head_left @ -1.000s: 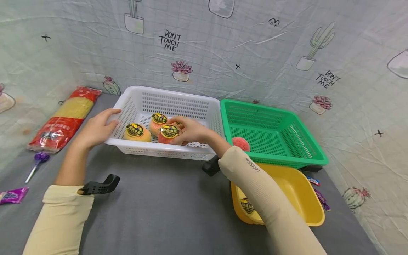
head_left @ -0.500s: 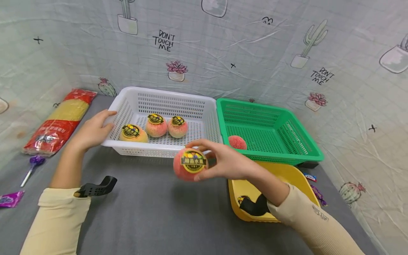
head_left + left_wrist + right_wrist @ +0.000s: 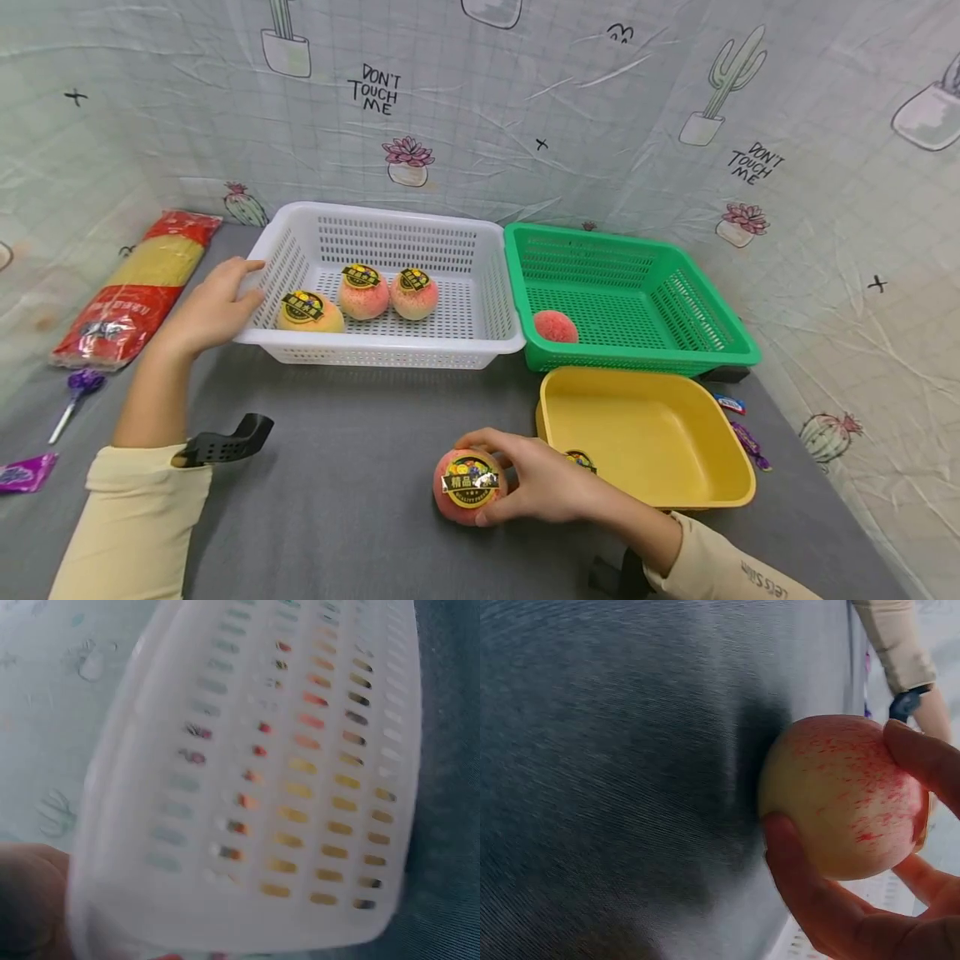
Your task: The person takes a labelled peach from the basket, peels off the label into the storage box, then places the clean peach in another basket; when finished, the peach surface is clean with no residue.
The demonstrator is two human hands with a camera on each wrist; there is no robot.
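My right hand (image 3: pixel 536 479) holds a pink peach (image 3: pixel 457 508) with a round black-and-gold label, thumb and fingers around its sides. It is low over the grey table, left of the yellow bin. The right wrist view shows this peach's pale, red-speckled side (image 3: pixel 832 795) close against the cloth. At the left end of the white basket (image 3: pixel 390 354), my left hand (image 3: pixel 213 308) rests with fingertips on the rim; no fingers lie across the outer wall in the left wrist view. Three labelled peaches (image 3: pixel 363 300) sit inside that basket.
Right of the white basket stands a green basket (image 3: pixel 645 358) holding one reddish peach (image 3: pixel 555 327). The yellow bin (image 3: pixel 675 433) in front of it has a labelled item at its left side. A red-and-yellow packet (image 3: pixel 135 292), a lollipop (image 3: pixel 82 383) and a purple wrapper (image 3: pixel 26 473) lie at left.
My right hand has lifted the peach out of the white basket and brought it toward me, down to the table before the yellow bin. The left hand stays at the basket's rim.
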